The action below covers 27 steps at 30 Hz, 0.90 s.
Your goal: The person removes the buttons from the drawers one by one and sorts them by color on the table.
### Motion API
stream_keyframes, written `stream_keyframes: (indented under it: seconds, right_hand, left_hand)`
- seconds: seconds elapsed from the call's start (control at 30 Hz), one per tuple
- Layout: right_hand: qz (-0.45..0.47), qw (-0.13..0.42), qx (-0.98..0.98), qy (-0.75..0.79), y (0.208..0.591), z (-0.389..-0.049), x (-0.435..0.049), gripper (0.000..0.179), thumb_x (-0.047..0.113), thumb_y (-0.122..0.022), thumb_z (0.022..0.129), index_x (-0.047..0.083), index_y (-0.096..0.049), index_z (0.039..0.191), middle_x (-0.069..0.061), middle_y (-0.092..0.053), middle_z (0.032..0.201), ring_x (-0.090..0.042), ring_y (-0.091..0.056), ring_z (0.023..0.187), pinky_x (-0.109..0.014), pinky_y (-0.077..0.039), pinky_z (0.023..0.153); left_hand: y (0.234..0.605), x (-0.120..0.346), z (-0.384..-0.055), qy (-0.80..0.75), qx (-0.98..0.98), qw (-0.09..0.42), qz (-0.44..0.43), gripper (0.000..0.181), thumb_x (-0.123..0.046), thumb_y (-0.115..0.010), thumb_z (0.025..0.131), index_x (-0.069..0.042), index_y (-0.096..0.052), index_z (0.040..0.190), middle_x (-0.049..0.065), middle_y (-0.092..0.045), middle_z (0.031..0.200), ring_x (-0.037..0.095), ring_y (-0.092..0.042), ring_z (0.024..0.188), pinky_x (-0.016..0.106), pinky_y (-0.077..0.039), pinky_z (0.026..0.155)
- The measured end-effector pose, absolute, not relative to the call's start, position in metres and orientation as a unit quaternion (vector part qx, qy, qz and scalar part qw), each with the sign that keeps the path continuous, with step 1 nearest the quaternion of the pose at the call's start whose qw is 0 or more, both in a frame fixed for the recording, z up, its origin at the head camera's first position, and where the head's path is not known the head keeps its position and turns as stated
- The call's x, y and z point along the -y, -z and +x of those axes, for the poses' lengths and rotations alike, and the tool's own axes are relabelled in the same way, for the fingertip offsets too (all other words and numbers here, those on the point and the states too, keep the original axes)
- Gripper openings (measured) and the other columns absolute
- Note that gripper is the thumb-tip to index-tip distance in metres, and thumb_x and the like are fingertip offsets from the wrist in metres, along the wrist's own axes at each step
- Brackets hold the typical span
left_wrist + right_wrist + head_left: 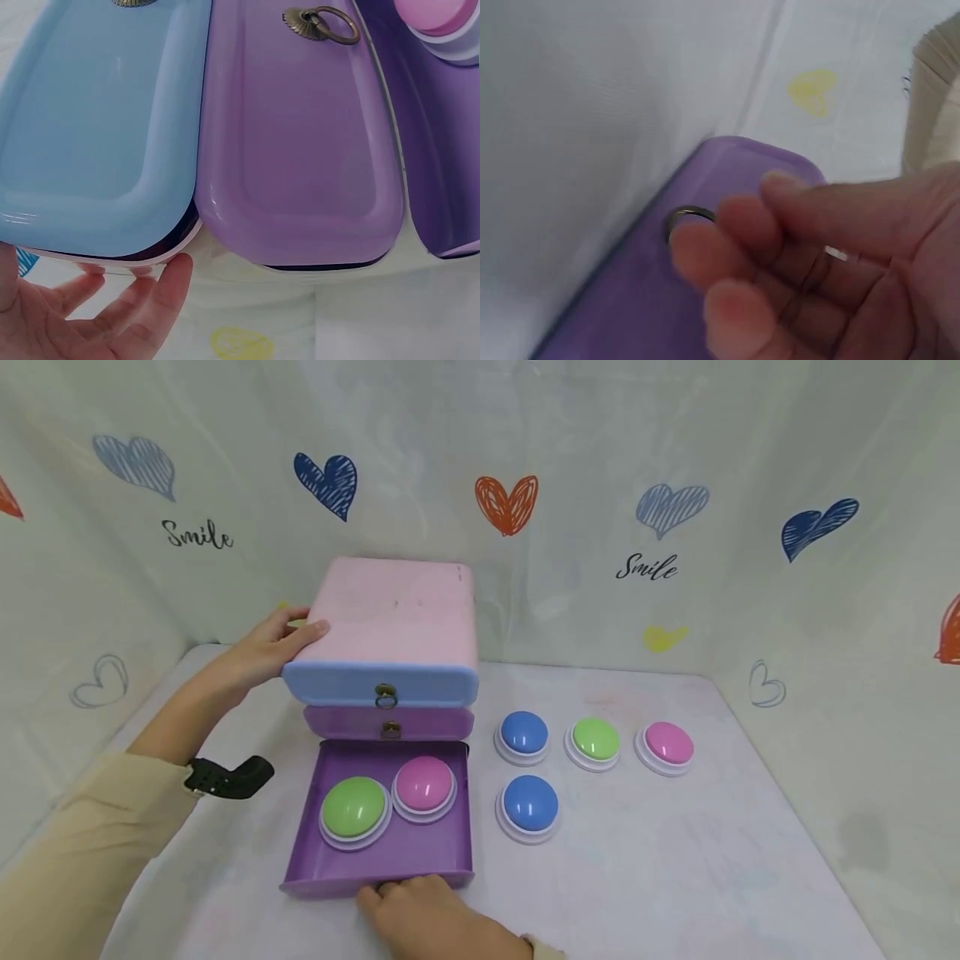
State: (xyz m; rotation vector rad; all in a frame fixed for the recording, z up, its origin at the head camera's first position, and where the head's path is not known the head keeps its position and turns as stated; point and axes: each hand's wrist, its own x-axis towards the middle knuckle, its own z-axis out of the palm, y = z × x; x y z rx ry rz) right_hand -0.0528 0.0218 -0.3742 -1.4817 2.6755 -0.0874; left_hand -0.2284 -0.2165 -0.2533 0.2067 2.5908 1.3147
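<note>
A small chest of drawers (393,610) has a pink top, a blue upper drawer (337,683) and a purple middle drawer (345,722). Its purple bottom drawer (427,856) is pulled out, with a green dome button (354,807) and a pink dome button (423,783) inside. My left hand (273,643) rests on the chest's left side, thumb on top, fingertips along the side wall. At the bottom drawer's front, my right hand (423,914) has curled fingers at the brass ring pull (676,217), partly covering it in the right wrist view.
Right of the drawer lie two blue dome buttons (523,732), a green one (596,739) and a pink one (669,743), all on white bases. A white cloth curtain (570,435) with printed hearts stands behind the white table (675,860). A black strap (232,778) hangs by the left sleeve.
</note>
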Motion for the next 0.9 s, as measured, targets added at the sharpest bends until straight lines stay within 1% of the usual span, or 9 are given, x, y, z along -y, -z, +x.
stream_keyframes:
  seconds: [0.1,0.2,0.27,0.33,0.43,0.53,0.63,0.77,0.9]
  right_hand:
    - [-0.496,0.063,-0.862,0.082,0.362,-0.053,-0.026,0.022,0.041,-0.061,0.087,0.020,-0.055,0.093,0.015,-0.046,0.066,0.004,-0.038,0.053,-0.010,-0.031,0.049]
    - [-0.491,0.059,-0.856,0.151,0.350,-0.056,-0.032,0.006,0.026,-0.057,0.092,0.021,-0.056,0.088,0.016,-0.044,0.065,0.006,-0.037,0.054,-0.005,-0.030,0.053]
    - [-0.484,0.026,-0.855,0.187,0.345,-0.062,-0.038,0.007,0.021,-0.056,0.093,0.020,-0.057,0.086,0.015,-0.049,0.068,0.007,-0.039,0.057,-0.002,-0.032,0.056]
    - [-0.471,-0.005,-0.855,0.217,0.342,-0.069,-0.045,0.010,0.020,-0.054,0.094,0.018,-0.059,0.085,0.014,-0.054,0.072,0.007,-0.041,0.063,-0.001,-0.033,0.061]
    - [-0.451,-0.038,-0.859,0.238,0.341,-0.080,-0.056,0.007,0.019,-0.058,0.092,0.016,-0.060,0.087,0.010,-0.058,0.079,0.004,-0.046,0.070,-0.003,-0.036,0.068]
    - [-0.421,-0.037,-0.869,0.258,0.342,-0.092,-0.065,0.004,0.018,-0.059,0.092,0.014,-0.060,0.091,0.006,-0.058,0.086,-0.002,-0.052,0.080,-0.009,-0.042,0.075]
    - [-0.392,-0.033,-0.877,0.274,0.346,-0.102,-0.071,0.007,0.018,-0.060,0.091,0.013,-0.060,0.095,0.003,-0.057,0.096,-0.007,-0.055,0.092,-0.016,-0.045,0.083]
    - [-0.374,-0.031,-0.883,0.281,0.356,-0.113,-0.075,0.013,0.020,-0.061,0.090,0.013,-0.062,0.101,0.002,-0.056,0.105,-0.010,-0.054,0.100,-0.021,-0.045,0.088]
    - [-0.360,-0.016,-0.893,0.269,0.368,-0.121,-0.074,0.023,0.026,-0.062,0.090,0.015,-0.064,0.110,-0.004,-0.053,0.122,-0.016,-0.050,0.115,-0.027,-0.043,0.096]
  left_hand:
    - [0.253,0.216,-0.228,-0.447,-0.884,0.114,0.069,0.075,-0.050,-0.034,0.096,-0.004,-0.008,0.148,0.029,-0.035,0.136,0.032,-0.049,0.108,0.035,-0.040,0.086]
    - [0.253,0.216,-0.228,-0.448,-0.884,0.117,0.067,0.075,-0.051,-0.034,0.095,-0.004,-0.007,0.148,0.029,-0.034,0.137,0.032,-0.049,0.109,0.037,-0.040,0.087]
    - [0.253,0.216,-0.227,-0.448,-0.884,0.118,0.066,0.076,-0.051,-0.034,0.095,-0.004,-0.007,0.148,0.030,-0.033,0.137,0.032,-0.049,0.108,0.037,-0.041,0.087]
    - [0.253,0.216,-0.227,-0.448,-0.884,0.117,0.065,0.076,-0.051,-0.034,0.095,-0.004,-0.007,0.149,0.030,-0.033,0.137,0.031,-0.049,0.108,0.038,-0.040,0.088]
    - [0.253,0.216,-0.227,-0.448,-0.884,0.117,0.064,0.076,-0.051,-0.034,0.095,-0.004,-0.007,0.149,0.030,-0.034,0.137,0.030,-0.050,0.106,0.039,-0.040,0.089]
    - [0.254,0.216,-0.227,-0.448,-0.884,0.118,0.065,0.075,-0.050,-0.034,0.095,-0.004,-0.007,0.148,0.030,-0.034,0.137,0.029,-0.050,0.106,0.040,-0.039,0.090]
    - [0.253,0.216,-0.227,-0.448,-0.884,0.115,0.068,0.075,-0.050,-0.034,0.096,-0.004,-0.008,0.148,0.030,-0.035,0.136,0.021,-0.054,0.098,0.033,-0.042,0.085]
    - [0.254,0.216,-0.226,-0.447,-0.885,0.113,0.068,0.075,-0.050,-0.034,0.095,-0.003,-0.009,0.148,0.030,-0.036,0.135,0.012,-0.054,0.092,0.026,-0.042,0.079]
    - [0.254,0.214,-0.225,-0.448,-0.885,0.113,0.068,0.075,-0.050,-0.034,0.096,-0.003,-0.009,0.148,0.030,-0.035,0.137,0.023,-0.052,0.101,0.035,-0.041,0.086]
